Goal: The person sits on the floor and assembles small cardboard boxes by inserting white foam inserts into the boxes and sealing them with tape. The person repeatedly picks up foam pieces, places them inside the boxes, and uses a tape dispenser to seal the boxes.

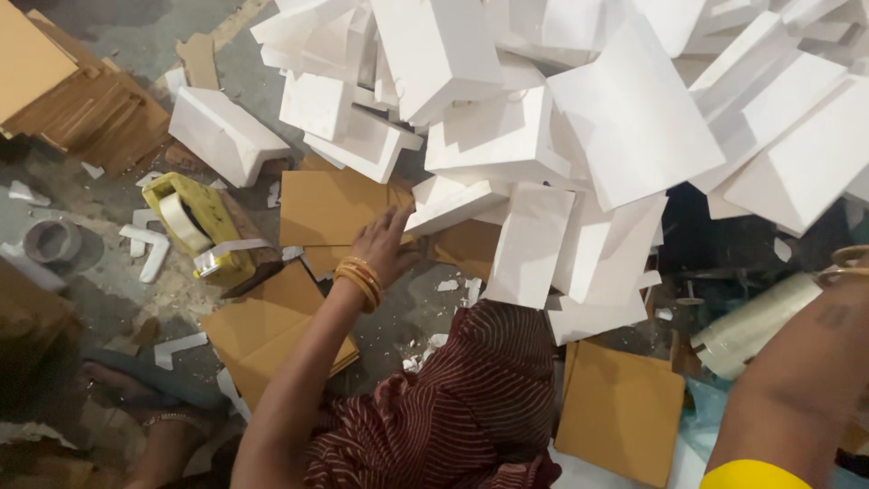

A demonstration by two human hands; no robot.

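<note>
1. Biggest thing by far: a heap of white folded boxes (pixel 579 118) filling the top centre and upper right of the frame, all tumbled over each other at odd angles. One white box (pixel 222 134) sits apart from the heap at upper left, on the floor (pixel 118 272).
2. Lower centre is a knee in dark red striped cloth (pixel 471 407), with the left arm coming up from the bottom edge beside it.
3. Flat tan cardboard sheets are all over: one stack (pixel 330 206) at centre just under the heap, another pile (pixel 262 330) at lower left of centre, a single square sheet (pixel 620 412) at lower right, and a big brown stack (pixel 81 100) in the upper-left corner.
4. The right forearm fills the lower-right corner with a yellow sleeve edge (pixel 751 474). The right hand itself is cut off by the frame edge, so I can't tell what it's doing. Only bangles (pixel 846 263) show at mid right.
5. A roll of clear film (pixel 756 321) lies just left of that forearm.
6. A yellow tape dispenser (pixel 195 222) is at mid left on the floor, with paper scraps around it.
7. The left hand (pixel 385 244) is at centre, open with fingers spread, flat on the centre cardboard stack, fingertips right by the bottom edge of the white heap. It's not gripping anything. Gold bangles (pixel 358 281) sit on its wrist.
8. A grey tape roll (pixel 52 240) lies at far left.
</note>
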